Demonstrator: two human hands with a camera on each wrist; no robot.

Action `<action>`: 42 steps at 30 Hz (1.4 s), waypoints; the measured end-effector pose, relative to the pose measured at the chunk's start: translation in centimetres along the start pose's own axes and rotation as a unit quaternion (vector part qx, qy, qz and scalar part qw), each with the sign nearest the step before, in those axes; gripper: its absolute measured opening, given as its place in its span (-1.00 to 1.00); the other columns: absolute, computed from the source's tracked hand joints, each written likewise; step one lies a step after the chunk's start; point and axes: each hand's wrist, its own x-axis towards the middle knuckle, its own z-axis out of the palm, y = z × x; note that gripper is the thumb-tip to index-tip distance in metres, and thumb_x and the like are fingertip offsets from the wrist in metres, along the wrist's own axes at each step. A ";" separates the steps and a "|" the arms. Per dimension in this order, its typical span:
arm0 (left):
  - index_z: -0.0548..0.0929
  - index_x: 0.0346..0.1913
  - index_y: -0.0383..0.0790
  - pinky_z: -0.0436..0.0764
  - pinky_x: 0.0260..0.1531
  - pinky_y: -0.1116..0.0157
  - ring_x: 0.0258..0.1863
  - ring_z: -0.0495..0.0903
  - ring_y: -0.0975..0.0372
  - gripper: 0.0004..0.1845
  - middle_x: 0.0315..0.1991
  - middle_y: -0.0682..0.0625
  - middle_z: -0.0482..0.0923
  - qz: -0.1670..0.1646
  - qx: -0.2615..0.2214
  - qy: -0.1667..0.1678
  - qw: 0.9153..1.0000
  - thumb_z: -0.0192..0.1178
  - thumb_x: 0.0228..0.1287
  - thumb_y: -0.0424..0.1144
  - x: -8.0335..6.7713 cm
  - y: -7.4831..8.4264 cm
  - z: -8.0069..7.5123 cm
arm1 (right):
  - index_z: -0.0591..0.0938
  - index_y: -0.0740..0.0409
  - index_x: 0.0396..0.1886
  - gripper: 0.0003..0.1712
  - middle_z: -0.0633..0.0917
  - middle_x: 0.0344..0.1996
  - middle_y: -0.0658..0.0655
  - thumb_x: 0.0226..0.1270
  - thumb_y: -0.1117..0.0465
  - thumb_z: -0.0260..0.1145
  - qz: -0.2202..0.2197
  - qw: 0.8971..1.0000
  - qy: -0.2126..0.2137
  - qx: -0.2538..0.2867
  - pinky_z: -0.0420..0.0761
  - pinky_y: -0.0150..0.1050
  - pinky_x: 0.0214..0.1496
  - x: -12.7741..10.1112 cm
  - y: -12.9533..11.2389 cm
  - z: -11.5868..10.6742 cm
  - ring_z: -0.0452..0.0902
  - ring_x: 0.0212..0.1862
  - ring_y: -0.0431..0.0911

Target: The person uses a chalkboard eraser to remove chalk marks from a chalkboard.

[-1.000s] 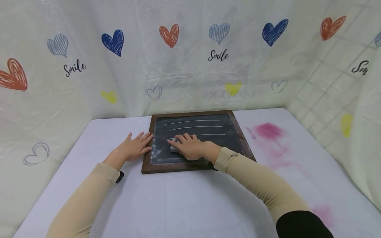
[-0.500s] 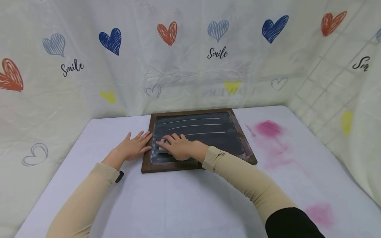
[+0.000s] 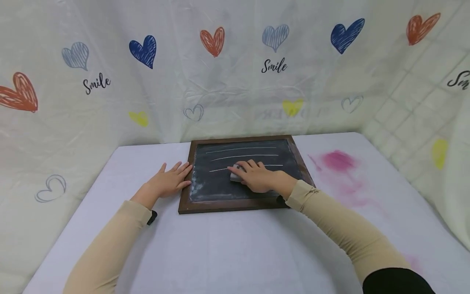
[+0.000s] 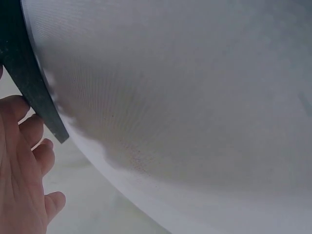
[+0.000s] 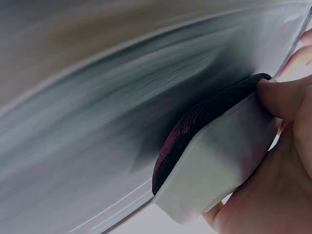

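Note:
A blackboard (image 3: 209, 185) in a brown wooden frame lies on the table, with several white chalk lines across its upper part. My right hand (image 3: 258, 177) grips a blackboard eraser (image 3: 236, 177) against the board, just under the lowest line. In the right wrist view the eraser (image 5: 219, 151) has a pale body and a dark felt pad with reddish chalk stains; thumb and fingers clasp its sides. My left hand (image 3: 167, 182) lies with straight, spread fingers touching the left side of the frame. The left wrist view shows those fingertips beside the frame's edge (image 4: 34, 83).
White cloth covers the table (image 3: 220, 253). Pink smears (image 3: 338, 160) stain it to the right of the board. A pale curtain (image 3: 235, 81) printed with hearts and "Smile" hangs behind and along the sides.
My right hand slid the eraser left to near the frame's left side, then back right to about the board's middle. The left hand stayed at the frame.

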 end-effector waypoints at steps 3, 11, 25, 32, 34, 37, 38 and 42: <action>0.03 0.66 -0.23 -0.12 0.43 -0.35 0.59 -0.01 -0.12 -0.27 0.63 -0.19 0.00 0.000 0.002 -0.002 1.000 -0.16 0.67 0.10 -0.1 0.0 -0.2 | 0.05 0.02 0.68 -0.30 0.12 0.55 0.30 0.69 0.17 0.05 0.010 1.000 0.016 0.008 0.27 0.25 0.31 -1.6 1.7 0.3 0.11 0.47 0.27; 0.03 0.65 -0.24 -0.13 0.43 -0.35 0.59 -0.01 -0.13 -0.27 0.63 -0.20 0.00 -0.004 0.003 -0.002 1.000 -0.16 0.67 0.10 -0.4 -0.1 -0.6 | 0.09 0.06 0.67 -0.30 0.15 0.53 0.34 0.67 0.18 0.08 0.063 0.997 0.039 -0.002 0.33 0.27 0.22 -5.0 5.7 0.7 0.16 0.42 0.31; 0.03 0.65 -0.24 -0.16 0.43 -0.36 0.59 -0.04 -0.13 -0.27 0.63 -0.21 -0.02 -0.004 -0.008 -0.008 1.000 -0.17 0.67 0.11 -0.3 0.1 0.1 | 0.16 0.15 0.62 -0.33 0.19 0.46 0.43 0.63 0.24 0.12 0.128 0.991 0.046 0.018 0.27 0.34 0.23 -8.4 8.6 0.2 0.13 0.40 0.41; 0.02 0.66 -0.24 -0.14 0.43 -0.35 0.60 -0.03 -0.13 -0.27 0.63 -0.20 -0.01 -0.004 -0.003 -0.007 1.000 -0.18 0.67 0.12 -0.1 0.0 0.0 | 0.19 0.17 0.60 -0.34 0.22 0.45 0.44 0.62 0.25 0.14 0.109 0.992 0.052 0.022 0.33 0.30 0.14 -7.9 9.4 -0.2 0.18 0.36 0.40; 0.02 0.66 -0.24 -0.15 0.43 -0.35 0.60 -0.03 -0.12 -0.27 0.63 -0.20 -0.01 -0.003 -0.002 -0.006 1.000 -0.18 0.67 0.12 -0.1 0.0 0.0 | 0.19 0.16 0.60 -0.34 0.22 0.46 0.43 0.62 0.25 0.13 0.102 0.993 0.049 0.016 0.34 0.28 0.13 -7.6 9.7 -0.2 0.17 0.37 0.39; 0.02 0.66 -0.24 -0.15 0.43 -0.35 0.60 -0.03 -0.12 -0.27 0.63 -0.20 -0.01 -0.003 -0.001 -0.007 1.000 -0.17 0.67 0.11 0.0 0.0 -0.1 | 0.18 0.15 0.61 -0.34 0.21 0.47 0.40 0.63 0.25 0.12 0.095 0.994 0.043 0.019 0.33 0.26 0.13 -6.9 10.0 -0.3 0.14 0.38 0.38; 0.02 0.66 -0.24 -0.16 0.43 -0.35 0.60 -0.03 -0.12 -0.27 0.63 -0.21 -0.01 -0.003 -0.002 -0.009 1.000 -0.17 0.67 0.11 0.0 0.0 -0.1 | 0.17 0.14 0.62 -0.34 0.19 0.48 0.39 0.63 0.25 0.11 0.094 0.995 0.040 0.022 0.31 0.26 0.15 -6.7 10.0 -0.3 0.13 0.39 0.37; 0.02 0.66 -0.24 -0.15 0.43 -0.35 0.60 -0.03 -0.12 -0.26 0.63 -0.21 -0.01 -0.003 -0.002 -0.011 1.000 -0.17 0.67 0.11 0.0 0.0 0.0 | 0.16 0.11 0.63 -0.34 0.16 0.51 0.38 0.65 0.25 0.09 0.086 0.995 0.036 0.034 0.25 0.31 0.21 -5.7 9.7 -0.4 0.11 0.40 0.36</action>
